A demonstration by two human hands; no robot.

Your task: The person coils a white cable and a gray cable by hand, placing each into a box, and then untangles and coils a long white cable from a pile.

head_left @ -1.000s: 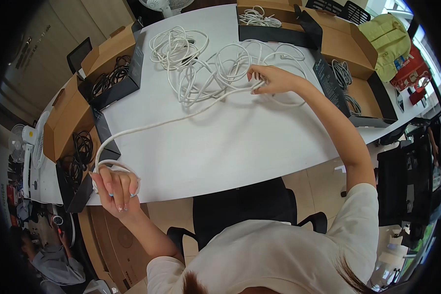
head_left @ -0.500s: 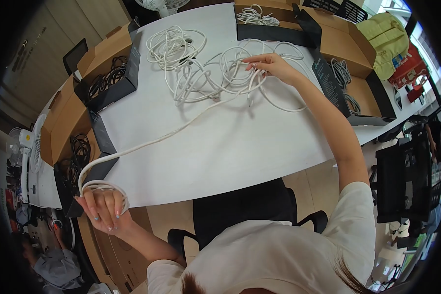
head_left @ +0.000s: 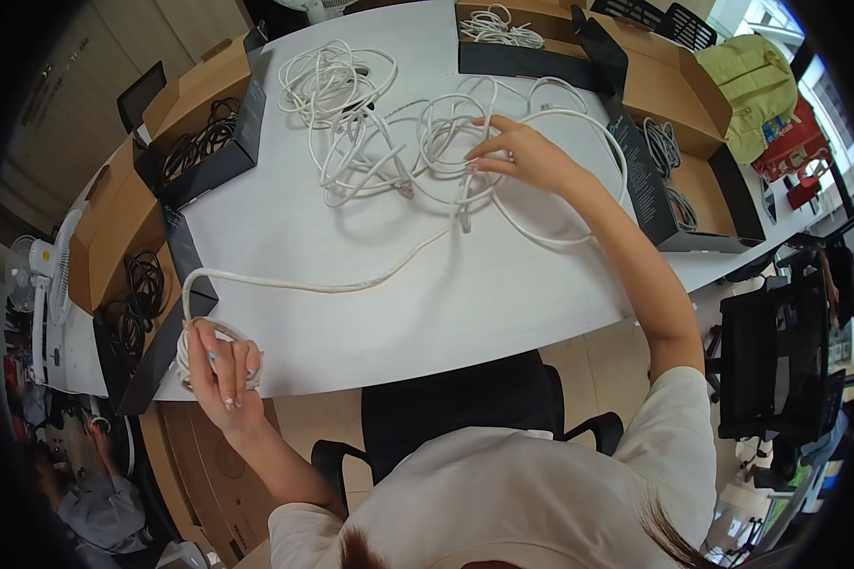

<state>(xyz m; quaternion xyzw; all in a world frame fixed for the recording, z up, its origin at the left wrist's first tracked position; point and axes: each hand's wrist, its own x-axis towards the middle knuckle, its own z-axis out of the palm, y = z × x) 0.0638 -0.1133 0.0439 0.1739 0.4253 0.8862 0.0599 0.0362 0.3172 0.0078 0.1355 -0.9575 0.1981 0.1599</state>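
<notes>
A coil of white cable [head_left: 183, 363] is wrapped in my left hand [head_left: 226, 372], near the front left edge of the table, with the fingers curled over it. From this coil a white strand [head_left: 332, 288] runs across the tabletop to a loose tangle of white cable [head_left: 436, 142]. My right hand [head_left: 531, 159] reaches over the tangle's right part, fingers apart and fingertips right at the loops. A cable plug [head_left: 465, 224] hangs near the front of these loops. Farther left lies another heap of white cable [head_left: 337, 85], overlapping the tangle.
Open boxes with black cables [head_left: 202, 139] [head_left: 142, 289] line the table's left side. At the back stands a box with white cable [head_left: 501, 30]; on the right, one with grey cables [head_left: 661, 147]. A black chair [head_left: 460, 408] stands at the front edge.
My left hand with the coil has moved right and slightly up, and the strand sags more. My right hand has shifted slightly down; its fingers are more spread and the loops under it have moved.
</notes>
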